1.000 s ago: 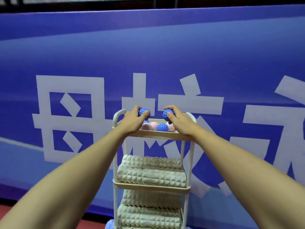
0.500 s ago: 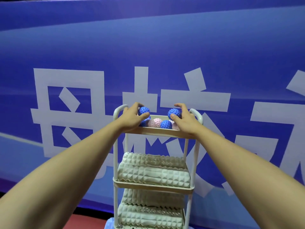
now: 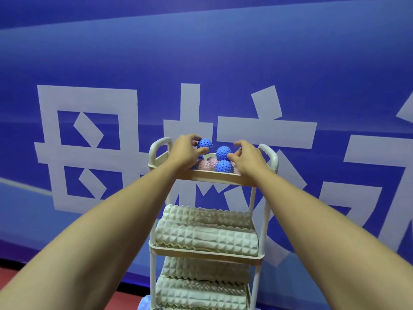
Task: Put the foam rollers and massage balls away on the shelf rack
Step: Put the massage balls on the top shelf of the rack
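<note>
We have brought our right hand [image 3: 247, 158] inward, pinching its blue ball [image 3: 223, 153] just at 4 o'clock of the ball [image 3: 204, 144] our left hand [image 3: 186, 151] pinches, both over the rack's top tray [image 3: 214, 176], so release seems close.

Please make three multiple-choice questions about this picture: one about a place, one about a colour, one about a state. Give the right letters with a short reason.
1. Where do the foam rollers lie?
A. top tray
B. lower shelves
C. floor

2. What colour is the ball in the left hand?
A. pink
B. green
C. blue

3. What is the right hand doing?
A. holding a ball
B. hanging idle
C. gripping the rack's handle

Answers: 1 B, rollers fill the shelves under the top tray. 2 C, it is blue and spiky. 3 A, fingers curl on a blue ball above the tray.
</note>
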Demonstrator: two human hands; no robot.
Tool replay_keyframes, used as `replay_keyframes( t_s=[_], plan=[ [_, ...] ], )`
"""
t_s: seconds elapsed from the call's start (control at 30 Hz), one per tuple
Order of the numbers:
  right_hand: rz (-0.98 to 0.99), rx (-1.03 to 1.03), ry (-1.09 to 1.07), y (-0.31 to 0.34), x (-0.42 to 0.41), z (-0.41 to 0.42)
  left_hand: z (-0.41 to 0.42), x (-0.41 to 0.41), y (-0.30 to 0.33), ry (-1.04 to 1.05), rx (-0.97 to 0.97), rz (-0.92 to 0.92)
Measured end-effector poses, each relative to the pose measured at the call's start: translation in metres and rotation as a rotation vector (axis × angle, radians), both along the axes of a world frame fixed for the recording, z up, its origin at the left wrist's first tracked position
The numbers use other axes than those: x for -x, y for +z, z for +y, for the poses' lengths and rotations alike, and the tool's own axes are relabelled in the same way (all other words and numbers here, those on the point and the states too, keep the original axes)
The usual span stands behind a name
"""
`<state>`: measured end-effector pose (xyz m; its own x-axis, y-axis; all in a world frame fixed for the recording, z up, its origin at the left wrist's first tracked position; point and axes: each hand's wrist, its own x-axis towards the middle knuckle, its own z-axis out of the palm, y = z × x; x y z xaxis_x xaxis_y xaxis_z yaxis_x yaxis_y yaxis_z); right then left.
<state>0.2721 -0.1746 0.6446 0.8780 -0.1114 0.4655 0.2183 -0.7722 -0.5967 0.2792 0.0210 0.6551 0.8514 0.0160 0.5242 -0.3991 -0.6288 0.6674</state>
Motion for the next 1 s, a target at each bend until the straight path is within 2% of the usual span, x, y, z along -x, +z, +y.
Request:
replay_keyframes(
  t_s=[0.3, 0.7, 0.83, 1.0],
  plan=[
    [-0.012, 0.130, 0.049, -0.003, 0.008, 0.003, 0.001, -0.002, -0.004, -0.019, -0.174, 0.047],
    [0.105, 0.311, 0.069, 0.002, 0.011, 0.008, 0.001, 0.009, -0.008, 0.051, -0.236, -0.089],
    [0.063, 0.291, 0.057, 0.000, 0.010, 0.007, -0.002, 0.014, -0.008, 0.096, -0.277, -0.173],
    [-0.062, 0.260, 0.018, 0.000, 0.022, 0.004, 0.001, 0.033, -0.012, 0.111, -0.397, -0.168]
  ],
)
